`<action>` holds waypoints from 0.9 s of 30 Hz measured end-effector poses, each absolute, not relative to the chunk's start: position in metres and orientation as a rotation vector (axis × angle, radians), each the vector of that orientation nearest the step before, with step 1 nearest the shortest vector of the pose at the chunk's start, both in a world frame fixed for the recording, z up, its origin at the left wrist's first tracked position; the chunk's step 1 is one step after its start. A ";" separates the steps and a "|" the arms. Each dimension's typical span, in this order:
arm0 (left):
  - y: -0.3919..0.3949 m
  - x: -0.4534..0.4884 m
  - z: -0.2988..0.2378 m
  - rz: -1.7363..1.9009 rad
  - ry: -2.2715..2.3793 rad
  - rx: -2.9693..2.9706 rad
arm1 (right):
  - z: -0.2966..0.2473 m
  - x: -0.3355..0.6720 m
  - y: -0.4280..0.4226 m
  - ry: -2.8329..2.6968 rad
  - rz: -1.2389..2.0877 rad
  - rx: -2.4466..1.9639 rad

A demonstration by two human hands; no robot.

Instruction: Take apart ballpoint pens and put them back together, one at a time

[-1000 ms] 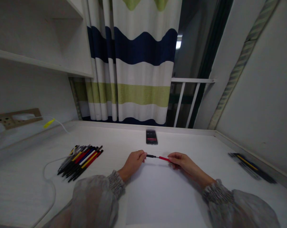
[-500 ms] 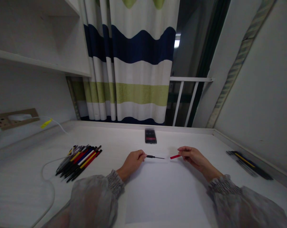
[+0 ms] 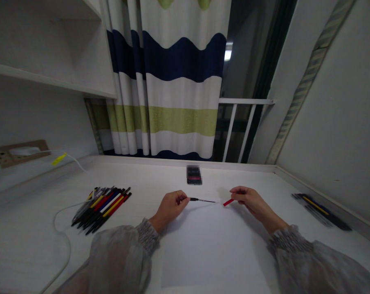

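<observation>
Between the thumb and fingers of my left hand (image 3: 171, 207) is the black front part of a pen, with a thin refill (image 3: 207, 200) sticking out to the right. My right hand (image 3: 249, 201) is closed on a red pen barrel (image 3: 228, 202), which slants down to the left. A small gap separates the refill's end from the barrel. Both hands are above the far part of a white sheet of paper (image 3: 214, 249). My fingers hide the rest of each pen part.
Left of my arm lies a pile of several pens (image 3: 102, 208), with a white cable (image 3: 68, 241) beside it. A dark, blurred-out object (image 3: 193, 175) sits near the back. More pens (image 3: 322, 212) lie by the right edge. Behind the desk hangs a striped curtain (image 3: 181, 94).
The refill's tip has shifted slightly right. The red barrel has tilted more steeply and moved a little right. Both hands keep their hold.
</observation>
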State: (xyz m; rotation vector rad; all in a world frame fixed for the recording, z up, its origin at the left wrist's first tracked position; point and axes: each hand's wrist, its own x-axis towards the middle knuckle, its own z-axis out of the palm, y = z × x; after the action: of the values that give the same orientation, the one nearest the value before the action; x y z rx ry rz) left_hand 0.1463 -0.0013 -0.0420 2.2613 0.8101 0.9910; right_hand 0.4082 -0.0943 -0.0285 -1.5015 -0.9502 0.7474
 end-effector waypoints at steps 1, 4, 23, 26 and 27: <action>-0.001 0.146 -0.042 0.999 0.814 2.276 | -0.028 0.408 -0.094 -0.965 0.721 -1.509; -0.001 0.144 -0.041 1.001 0.847 2.337 | -0.028 0.408 -0.094 -0.991 0.629 -1.540; -0.002 0.150 -0.042 0.631 0.964 1.967 | -0.014 0.407 -0.102 -1.517 0.339 -2.335; -0.005 0.151 -0.040 0.527 1.040 2.079 | -0.017 0.406 -0.103 -1.594 0.307 -2.377; -0.006 0.151 -0.040 0.513 1.048 2.156 | -0.018 0.405 -0.103 -1.620 0.296 -2.384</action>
State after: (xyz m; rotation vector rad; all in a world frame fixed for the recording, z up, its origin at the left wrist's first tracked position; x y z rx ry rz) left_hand 0.1513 -0.0064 -0.0399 2.1561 1.0480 0.5127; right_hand 0.4052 -0.1032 -0.0177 -2.3840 -1.6199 0.2957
